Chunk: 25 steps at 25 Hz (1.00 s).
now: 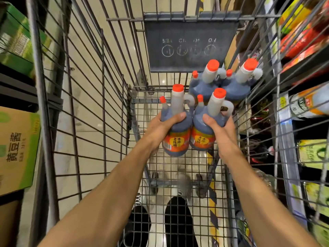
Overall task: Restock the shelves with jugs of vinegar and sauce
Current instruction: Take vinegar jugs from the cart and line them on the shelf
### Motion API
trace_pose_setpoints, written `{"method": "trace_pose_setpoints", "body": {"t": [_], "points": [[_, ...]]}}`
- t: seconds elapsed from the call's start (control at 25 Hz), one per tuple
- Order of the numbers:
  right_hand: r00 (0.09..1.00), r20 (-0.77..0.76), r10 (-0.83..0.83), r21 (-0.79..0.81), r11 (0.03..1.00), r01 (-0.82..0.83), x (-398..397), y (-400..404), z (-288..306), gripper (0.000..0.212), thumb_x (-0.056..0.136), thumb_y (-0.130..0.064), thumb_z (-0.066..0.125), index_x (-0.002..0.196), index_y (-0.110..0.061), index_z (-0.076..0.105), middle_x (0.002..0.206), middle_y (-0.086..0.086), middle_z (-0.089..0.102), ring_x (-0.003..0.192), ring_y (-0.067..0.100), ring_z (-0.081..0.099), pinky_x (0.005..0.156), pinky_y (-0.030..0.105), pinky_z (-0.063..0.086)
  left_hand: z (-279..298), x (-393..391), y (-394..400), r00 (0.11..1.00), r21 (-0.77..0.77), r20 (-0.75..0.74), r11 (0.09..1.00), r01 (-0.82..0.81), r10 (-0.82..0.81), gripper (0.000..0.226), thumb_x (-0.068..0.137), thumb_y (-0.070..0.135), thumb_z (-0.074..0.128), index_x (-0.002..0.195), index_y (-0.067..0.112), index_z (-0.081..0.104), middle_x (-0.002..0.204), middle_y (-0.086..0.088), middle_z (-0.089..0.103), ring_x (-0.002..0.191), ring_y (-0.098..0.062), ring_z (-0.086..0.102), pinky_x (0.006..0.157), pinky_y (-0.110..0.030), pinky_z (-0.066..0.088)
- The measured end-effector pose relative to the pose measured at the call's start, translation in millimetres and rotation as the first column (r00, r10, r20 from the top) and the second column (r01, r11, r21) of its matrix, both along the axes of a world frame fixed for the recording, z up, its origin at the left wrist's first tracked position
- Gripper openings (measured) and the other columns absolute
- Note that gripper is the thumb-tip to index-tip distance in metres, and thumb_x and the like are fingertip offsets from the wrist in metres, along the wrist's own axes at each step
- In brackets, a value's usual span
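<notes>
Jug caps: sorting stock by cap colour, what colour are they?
Orange-red caps, clearest in the head view.

Jugs [175,129]: dark brown contents, orange-red caps, orange labels with yellow patches. Cart [99,72]: grey wire grid; dark grey flap [190,45] at 12 o'clock, white markings. Carton [16,148] at 9 o'clock: tan and green. Floor tape [212,202]: yellow-black stripes.

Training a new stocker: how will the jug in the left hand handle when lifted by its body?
Probably heavy: the jug looks full of dark liquid. Likely rigid plastic, smooth enough to slip. Its tall neck may tip it, since the left hand grips its body, not the handle.
</notes>
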State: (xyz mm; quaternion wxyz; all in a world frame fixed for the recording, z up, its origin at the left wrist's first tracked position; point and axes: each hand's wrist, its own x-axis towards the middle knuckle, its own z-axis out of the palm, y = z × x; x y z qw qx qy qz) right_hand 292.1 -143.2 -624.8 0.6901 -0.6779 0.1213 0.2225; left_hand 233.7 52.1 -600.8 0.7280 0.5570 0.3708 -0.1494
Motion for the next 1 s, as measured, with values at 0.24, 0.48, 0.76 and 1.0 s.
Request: {"method": "trace_pose_setpoints", "body": {"t": [0.24, 0.48, 0.76, 1.0], "points": [[0.973, -0.192, -0.13, 0.107, 0.983, 0.153, -33, -3, 24, 0.088, 0.057, -0.051, 0.095, 0.135, -0.03, 0.061, 0.125, -0.001, 0.075, 0.11, 0.024, 0.075, 0.085, 0.044, 0.062, 33, -24, -5, 0.979, -0.202, -0.173, 0.977, 0.071, -0.107, 0.063, 0.067, 0.053, 0.084, 0.118, 0.016, 0.074, 0.11, -0.014, 0.079, 0.097, -0.033, 0.077, 0.07, -0.035, 0.062], [0.921, -0.387, -0.049, 0.21, 0.968, 0.139, -74, -18, 110, 0.084, 0.053, -0.055, 0.096, 0.128, -0.026, 0.073, 0.124, 0.01, 0.075, 0.107, 0.033, 0.075, 0.075, 0.04, 0.063, 121, -45, -4, 0.966, -0.326, -0.163, 0.935, 0.14, -0.202, 0.032, 0.07, 0.041, 0.085, 0.095, 0.022, 0.084, 0.106, -0.016, 0.079, 0.084, -0.031, 0.079, 0.063, -0.034, 0.062], [0.927, -0.36, -0.108, 0.277, 0.936, 0.216, -133, -10, 254, 0.073, 0.048, -0.048, 0.098, 0.112, -0.019, 0.081, 0.115, 0.018, 0.077, 0.095, 0.036, 0.077, 0.072, 0.041, 0.062, 251, -79, 8, 0.949, -0.313, -0.008, 0.903, 0.296, -0.314, 0.022, 0.064, 0.039, 0.087, 0.083, 0.029, 0.085, 0.105, -0.016, 0.079, 0.08, -0.029, 0.079, 0.064, -0.036, 0.064], [0.942, -0.136, -0.307, 0.263, 0.905, 0.333, -209, -2, 397, 0.043, 0.071, -0.035, 0.086, 0.109, -0.014, 0.082, 0.109, 0.018, 0.079, 0.083, 0.032, 0.079, 0.065, 0.037, 0.062, 373, -120, 5, 0.893, -0.275, 0.133, 0.85, 0.449, -0.429, 0.037, 0.069, 0.034, 0.079, 0.099, 0.012, 0.078, 0.097, -0.019, 0.079, 0.068, -0.03, 0.077, 0.058, -0.037, 0.063]]}}
